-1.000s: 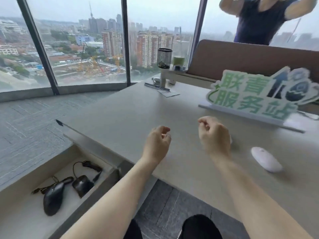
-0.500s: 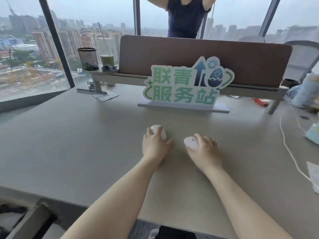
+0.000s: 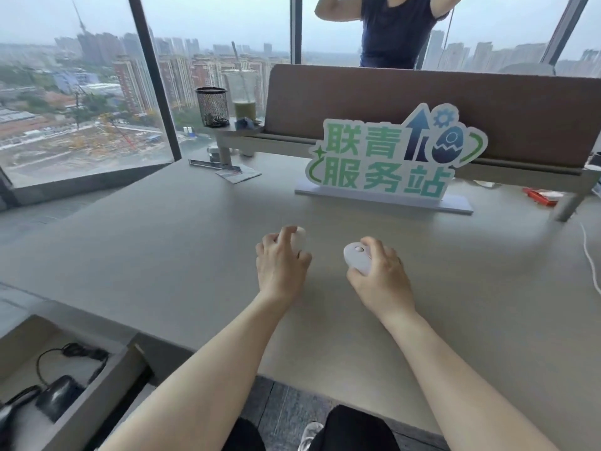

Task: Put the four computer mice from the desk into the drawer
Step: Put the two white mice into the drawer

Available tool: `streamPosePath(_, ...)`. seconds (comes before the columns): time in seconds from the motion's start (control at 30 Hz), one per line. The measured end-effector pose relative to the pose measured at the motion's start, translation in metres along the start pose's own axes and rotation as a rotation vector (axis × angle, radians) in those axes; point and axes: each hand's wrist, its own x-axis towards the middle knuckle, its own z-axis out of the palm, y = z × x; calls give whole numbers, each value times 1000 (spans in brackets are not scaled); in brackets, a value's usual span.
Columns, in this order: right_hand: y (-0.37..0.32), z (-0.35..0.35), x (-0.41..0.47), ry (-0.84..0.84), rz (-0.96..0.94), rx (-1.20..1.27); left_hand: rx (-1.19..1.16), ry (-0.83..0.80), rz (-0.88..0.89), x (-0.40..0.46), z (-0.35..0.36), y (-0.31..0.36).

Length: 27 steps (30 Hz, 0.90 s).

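Drawer point(image 3: 81, 408): open at lower left, two black wired mice point(image 3: 58, 393) already inside.
Left hand point(image 3: 281, 265): curled around a white mouse point(image 3: 300, 238) above the worktop point(image 3: 162, 255).
Right hand point(image 3: 379, 275): grasping the second white mouse point(image 3: 356, 257) — held by its side.
Risk: smooth shells carried two at once — either could slip, or land on the cables and mice inside.
Change: half a second ago both mice lay under the palms; the drawer was barely visible.

Since half a second ago, right hand point(image 3: 379, 271) has tilted its white mouse point(image 3: 357, 258) up.
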Motion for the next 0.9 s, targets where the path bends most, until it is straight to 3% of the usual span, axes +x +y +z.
streamPosePath(0.13, -76, 26, -19, -28, -171, 134, -28, 164, 16, -17, -73, -40)
streamPosePath(0.27, -165, 63, -57, -103, -378, 282, 32, 341, -92, -41, -160, -102)
streamPosePath(0.47, -268, 151, -151, -404, -658, 387, 165, 450, -484, -110, -260, -229)
streamPosePath(0.67, -320, 254, -228, -820, -519, 256, 254, 357, -923, -176, -298, -330)
streamPosePath(0.8, -339, 311, -256, -1067, -417, 88, 244, 276, -1038, -190, -294, -372)
streamPosePath(0.9, -340, 345, -264, -1162, -381, -40, 235, 209, -1104, -190, -290, -395)
